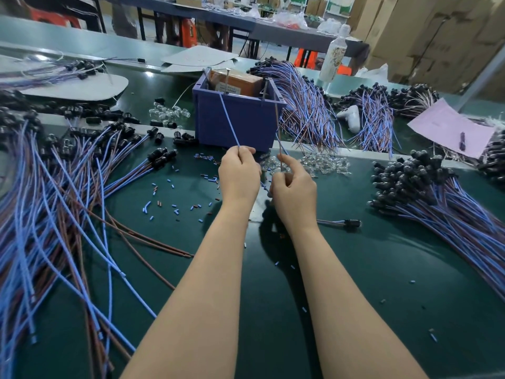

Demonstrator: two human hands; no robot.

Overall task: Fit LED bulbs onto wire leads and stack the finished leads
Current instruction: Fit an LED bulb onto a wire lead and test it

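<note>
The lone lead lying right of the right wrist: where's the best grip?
I'd pinch the lone lead at its black socket, coming from above on the right: that end is thickest, with bare mat around it, while its wires lie flat.

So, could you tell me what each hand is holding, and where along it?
Left hand pinches the blue wire low on its raised stretch; right hand pinches the brown wire likewise.

A factory assembly hall: long green workbenches (pixel 355 269) heaped with bundled wire leads (pixel 306 105), loose clear bulbs (pixel 322 162), and stacked cardboard cartons (pixel 437 31) behind.
</note>
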